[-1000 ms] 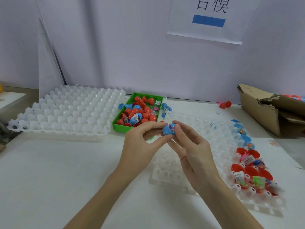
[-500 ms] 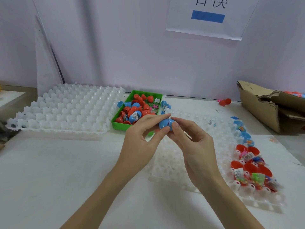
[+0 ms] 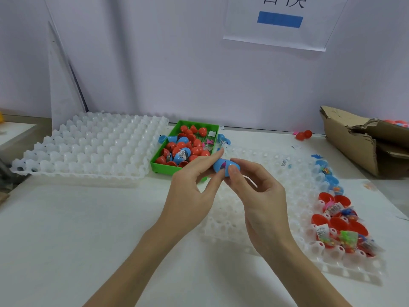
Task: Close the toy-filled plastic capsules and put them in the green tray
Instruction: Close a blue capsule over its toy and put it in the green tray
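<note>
While both hands pinch the blue capsule [image 3: 226, 166] between them, left hand [image 3: 192, 191] on one half and right hand [image 3: 261, 196] on the other, a gap with the toy showing remains at the seam. Line the rims up squarely, tuck the toy clear, then press evenly until they seat. Just beyond the left hand lies the green tray [image 3: 164, 167], an easy drop.

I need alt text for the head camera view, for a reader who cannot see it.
Two hands, left hand and right hand, pinch a blue capsule between them, its halves not fully closed, above a white table. Behind it a green tray holds red and blue capsules; open red capsules with toys sit in a white grid tray at right.
</note>
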